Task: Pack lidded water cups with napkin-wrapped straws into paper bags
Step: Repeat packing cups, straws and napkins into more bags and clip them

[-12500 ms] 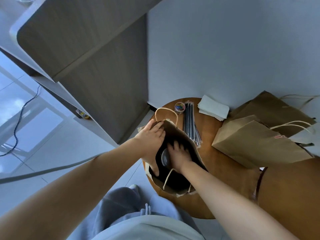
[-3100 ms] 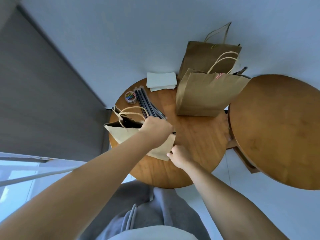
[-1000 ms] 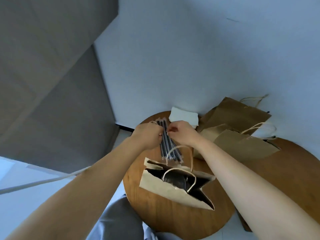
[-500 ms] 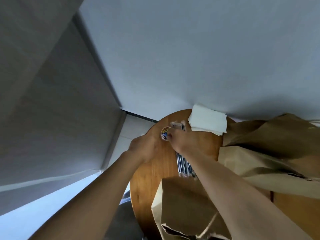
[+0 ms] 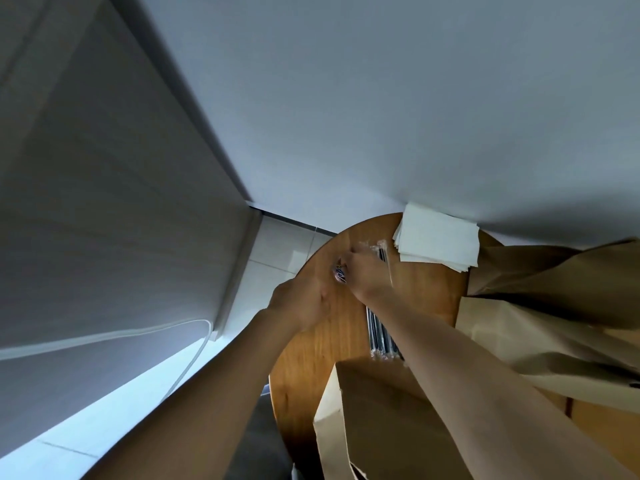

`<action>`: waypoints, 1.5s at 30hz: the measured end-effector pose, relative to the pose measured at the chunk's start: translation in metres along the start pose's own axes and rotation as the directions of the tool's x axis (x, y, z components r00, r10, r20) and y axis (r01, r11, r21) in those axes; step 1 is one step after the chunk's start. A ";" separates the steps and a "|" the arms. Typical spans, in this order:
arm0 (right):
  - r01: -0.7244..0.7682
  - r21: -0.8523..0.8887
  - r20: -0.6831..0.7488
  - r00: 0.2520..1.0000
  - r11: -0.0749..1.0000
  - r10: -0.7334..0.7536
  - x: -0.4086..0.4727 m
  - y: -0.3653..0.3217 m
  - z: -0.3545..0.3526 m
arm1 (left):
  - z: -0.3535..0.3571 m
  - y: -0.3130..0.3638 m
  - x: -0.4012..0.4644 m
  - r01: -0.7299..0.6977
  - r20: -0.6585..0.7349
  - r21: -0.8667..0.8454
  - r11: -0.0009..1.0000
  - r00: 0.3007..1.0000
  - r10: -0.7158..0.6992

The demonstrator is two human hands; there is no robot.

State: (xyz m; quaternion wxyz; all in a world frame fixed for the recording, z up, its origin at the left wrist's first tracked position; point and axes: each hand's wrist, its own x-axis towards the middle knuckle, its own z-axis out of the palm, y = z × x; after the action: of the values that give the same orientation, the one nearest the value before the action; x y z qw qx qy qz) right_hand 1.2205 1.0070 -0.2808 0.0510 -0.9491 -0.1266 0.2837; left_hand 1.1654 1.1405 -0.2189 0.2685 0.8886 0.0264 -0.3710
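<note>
Head view: both hands at straws and clip tub, far-left table edge

Head camera looks down over both forearms onto a round wooden table (image 5: 311, 344). Right hand (image 5: 363, 275) reaches to the far-left edge of the table, fingers curled, pinching at the clear wrapper end of the pack of straws (image 5: 379, 332); the exact grip is blurred. The dark straws run from that hand back toward the near side, lying flat on the table, lower end touching the top rim of the near paper bag (image 5: 377, 424). Left hand (image 5: 299, 303) sits just left of the right one at the table's left edge, fingers loosely curled; whether it holds anything cannot be told. Between the two hands a small round tub of coloured clips (image 5: 339, 271) shows, mostly hidden. Stack of white napkins (image 5: 438, 242) lies at the far edge, against the wall (image 5: 346, 98), just right of the straw pack's top. Near paper bag stands at the near edge under the right forearm, contents not visible. More paper bags (image 5: 540, 306) lie along the right edge, tipped over. No cup visible. Grey cabinet (image 5: 104, 202) on the left; white cable (image 5: 104, 336) runs in front of it above the tile floor.
</note>
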 end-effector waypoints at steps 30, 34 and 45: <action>0.103 0.314 -0.031 0.995 0.944 -0.098 -0.053 0.004 -0.032 | 0.010 0.012 -0.033 -0.092 -0.057 -0.005 0.996 0.994 0.092; 0.132 0.557 -0.084 0.991 0.820 -0.102 -0.099 0.002 -0.064 | 0.012 0.028 -0.057 -0.205 -0.131 -0.058 0.977 0.972 0.196; 0.137 0.783 -0.234 0.969 0.607 0.083 -0.284 0.044 -0.101 | 0.051 0.083 -0.203 -0.432 -0.229 -0.214 0.876 0.894 0.385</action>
State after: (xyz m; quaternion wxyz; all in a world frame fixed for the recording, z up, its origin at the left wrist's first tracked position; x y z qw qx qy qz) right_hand 1.0559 0.8859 -0.0549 0.4859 -0.8533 0.0053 0.1890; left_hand 1.0063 1.0753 -0.0740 0.4511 0.8608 -0.0903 -0.2176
